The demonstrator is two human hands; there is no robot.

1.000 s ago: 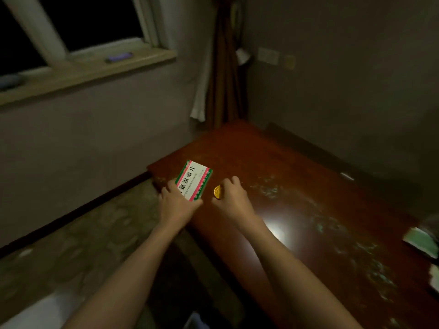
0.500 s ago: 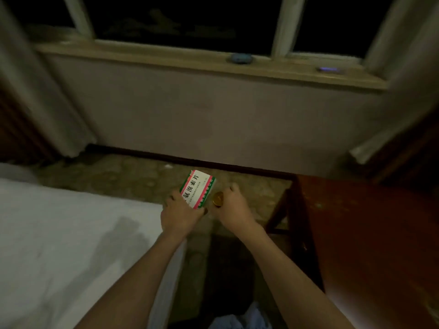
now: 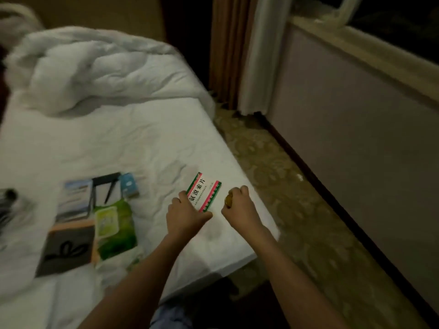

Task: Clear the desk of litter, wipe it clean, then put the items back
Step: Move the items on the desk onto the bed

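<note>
My left hand point(image 3: 185, 216) grips a small white medicine box point(image 3: 205, 191) with green and pink edge stripes, held over the near corner of the white bed point(image 3: 152, 143). My right hand point(image 3: 240, 206) is curled round a small round golden object point(image 3: 228, 200), just right of the box and above the bed's edge. On the bed to the left lie a green wet-wipe pack point(image 3: 115, 230), a dark notebook point(image 3: 67, 249), a black pen on a booklet point(image 3: 110, 189) and a small blue box point(image 3: 129, 186). The desk is out of view.
A rumpled white duvet point(image 3: 95, 67) is heaped at the head of the bed. Patterned carpet point(image 3: 285, 186) runs between the bed and the wall under the window sill point(image 3: 370, 51). Curtains point(image 3: 240, 51) hang in the corner.
My view has swung left from the desk past the window wall to the bed. Both hands have kept their hold on the box and the golden object and now hang over the bed's corner.
</note>
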